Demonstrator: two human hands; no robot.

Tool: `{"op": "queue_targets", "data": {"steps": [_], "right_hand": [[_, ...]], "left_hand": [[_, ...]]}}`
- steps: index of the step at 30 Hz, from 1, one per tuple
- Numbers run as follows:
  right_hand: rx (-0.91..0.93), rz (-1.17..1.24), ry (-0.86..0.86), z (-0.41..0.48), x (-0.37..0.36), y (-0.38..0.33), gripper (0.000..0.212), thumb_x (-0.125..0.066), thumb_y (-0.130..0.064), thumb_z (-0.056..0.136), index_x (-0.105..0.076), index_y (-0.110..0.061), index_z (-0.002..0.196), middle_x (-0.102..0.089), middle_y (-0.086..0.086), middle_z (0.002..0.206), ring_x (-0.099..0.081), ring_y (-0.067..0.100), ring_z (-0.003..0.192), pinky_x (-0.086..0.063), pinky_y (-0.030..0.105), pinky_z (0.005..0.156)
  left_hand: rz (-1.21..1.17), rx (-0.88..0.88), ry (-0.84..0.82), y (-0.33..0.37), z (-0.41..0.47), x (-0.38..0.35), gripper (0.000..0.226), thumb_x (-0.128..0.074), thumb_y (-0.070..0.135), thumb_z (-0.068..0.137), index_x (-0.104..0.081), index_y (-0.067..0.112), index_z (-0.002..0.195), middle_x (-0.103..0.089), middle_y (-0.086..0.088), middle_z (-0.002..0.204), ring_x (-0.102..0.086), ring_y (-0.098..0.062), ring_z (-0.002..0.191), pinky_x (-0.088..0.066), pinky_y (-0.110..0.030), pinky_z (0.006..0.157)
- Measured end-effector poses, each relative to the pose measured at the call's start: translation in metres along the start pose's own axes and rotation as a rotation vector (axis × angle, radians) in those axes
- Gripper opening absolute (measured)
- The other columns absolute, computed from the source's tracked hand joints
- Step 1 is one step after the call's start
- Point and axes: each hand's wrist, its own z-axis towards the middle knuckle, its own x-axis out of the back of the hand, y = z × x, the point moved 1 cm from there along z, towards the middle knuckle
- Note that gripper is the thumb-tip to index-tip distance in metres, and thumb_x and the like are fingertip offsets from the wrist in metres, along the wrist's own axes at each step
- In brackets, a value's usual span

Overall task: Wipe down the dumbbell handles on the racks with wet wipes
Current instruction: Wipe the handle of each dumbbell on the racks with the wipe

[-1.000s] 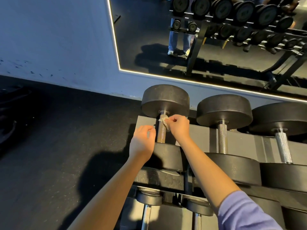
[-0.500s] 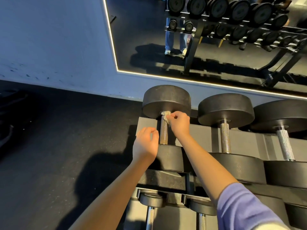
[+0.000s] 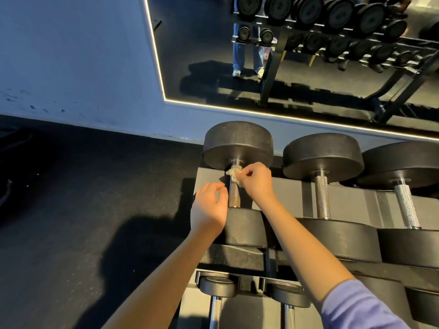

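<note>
wet wipe (image 3: 234, 175) slid slightly down handle (image 3: 234, 197)

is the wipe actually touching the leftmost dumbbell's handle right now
Touching. The head view shows the wipe, pinched by the right hand, pressed across the far end of the handle, with no gap between them.

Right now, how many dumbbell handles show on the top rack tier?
3: leftmost knurled metal handle, at the crumpled white wipe; middle handle; right handle; more may lie off-frame.

— What sort of place was shown?
— A gym was shown: black dumbbells (image 3: 237, 143) were lined up on a tiered rack (image 3: 292, 193), dark rubber flooring (image 3: 95, 186) was laid, and a lit-edged wall mirror (image 3: 308, 91) was mounted behind.
</note>
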Motion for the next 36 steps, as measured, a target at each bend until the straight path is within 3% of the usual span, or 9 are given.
{"op": "queue_targets", "data": {"steps": [4, 10, 16, 22, 26, 30, 32, 36], "right_hand": [[-0.069, 0.076, 0.033, 0.002, 0.0, -0.005, 0.01, -0.065, -0.014, 0.087, -0.064, -0.012, 0.078, -0.058, 0.0, 0.071, -0.05, 0.007, 0.062, -0.038, 0.019, 0.056], [-0.124, 0.02, -0.05, -0.002, 0.002, 0.003, 0.009, -0.07, -0.01, 0.082, -0.062, -0.012, 0.084, -0.056, -0.002, 0.074, -0.052, 0.008, 0.065, -0.042, 0.016, 0.055], [-0.157, 0.122, 0.136, 0.013, -0.002, -0.003, 0.006, -0.063, -0.007, 0.087, -0.066, -0.01, 0.091, -0.063, 0.005, 0.088, -0.056, 0.012, 0.076, -0.041, 0.016, 0.057], [-0.16, 0.037, -0.062, -0.004, 0.004, 0.003, 0.011, -0.064, -0.006, 0.085, -0.069, -0.005, 0.075, -0.064, 0.009, 0.079, -0.057, 0.015, 0.075, -0.049, 0.027, 0.069], [-0.142, 0.026, -0.075, 0.0, 0.007, -0.001, 0.015, -0.061, -0.003, 0.087, -0.069, -0.006, 0.075, -0.064, 0.008, 0.082, -0.056, 0.012, 0.076, -0.046, 0.02, 0.065], [-0.14, 0.118, 0.047, 0.003, 0.005, -0.005, 0.01, -0.062, -0.005, 0.088, -0.07, -0.006, 0.084, -0.068, 0.01, 0.088, -0.056, 0.011, 0.076, -0.048, 0.018, 0.064], [-0.165, 0.102, -0.032, -0.002, 0.005, 0.0, 0.009, -0.063, -0.006, 0.088, -0.071, -0.004, 0.084, -0.068, 0.012, 0.089, -0.056, 0.011, 0.078, -0.044, 0.016, 0.062], [-0.14, 0.01, -0.223, -0.014, 0.008, 0.009, 0.014, -0.062, -0.001, 0.085, -0.075, -0.006, 0.089, -0.069, 0.006, 0.091, -0.061, 0.016, 0.089, -0.046, 0.024, 0.076]], "left_hand": [[-0.004, 0.001, 0.003, -0.001, 0.0, 0.0, 0.033, -0.041, 0.034, 0.1, -0.053, 0.023, 0.129, -0.054, 0.007, 0.128, -0.049, -0.007, 0.113, -0.038, -0.018, 0.09], [-0.024, 0.011, 0.01, 0.001, -0.001, 0.0, 0.032, -0.041, 0.033, 0.1, -0.053, 0.023, 0.128, -0.052, 0.01, 0.123, -0.044, -0.001, 0.104, -0.035, -0.014, 0.085], [-0.024, 0.001, 0.003, 0.001, -0.001, 0.001, 0.031, -0.041, 0.032, 0.1, -0.053, 0.023, 0.127, -0.046, 0.017, 0.111, -0.042, 0.002, 0.102, -0.026, -0.003, 0.067], [-0.03, 0.0, 0.009, 0.0, 0.0, -0.001, 0.03, -0.041, 0.032, 0.1, -0.054, 0.023, 0.126, -0.051, 0.014, 0.119, -0.042, 0.002, 0.102, -0.027, -0.003, 0.067], [-0.049, 0.015, -0.009, 0.0, 0.0, -0.001, 0.031, -0.041, 0.032, 0.1, -0.053, 0.024, 0.127, -0.052, 0.012, 0.122, -0.042, 0.001, 0.102, -0.028, -0.004, 0.067], [-0.041, 0.032, -0.021, 0.0, 0.001, 0.0, 0.033, -0.041, 0.034, 0.1, -0.051, 0.025, 0.13, -0.051, 0.011, 0.128, -0.042, 0.001, 0.104, -0.033, -0.013, 0.081], [-0.04, 0.026, -0.032, -0.001, 0.002, 0.001, 0.033, -0.041, 0.034, 0.1, -0.051, 0.026, 0.13, -0.051, 0.01, 0.13, -0.046, -0.002, 0.109, -0.036, -0.018, 0.087], [-0.031, -0.012, -0.091, -0.002, 0.002, 0.001, 0.035, -0.042, 0.037, 0.099, -0.05, 0.028, 0.132, -0.052, 0.012, 0.131, -0.049, -0.006, 0.114, -0.041, -0.025, 0.093]]}}
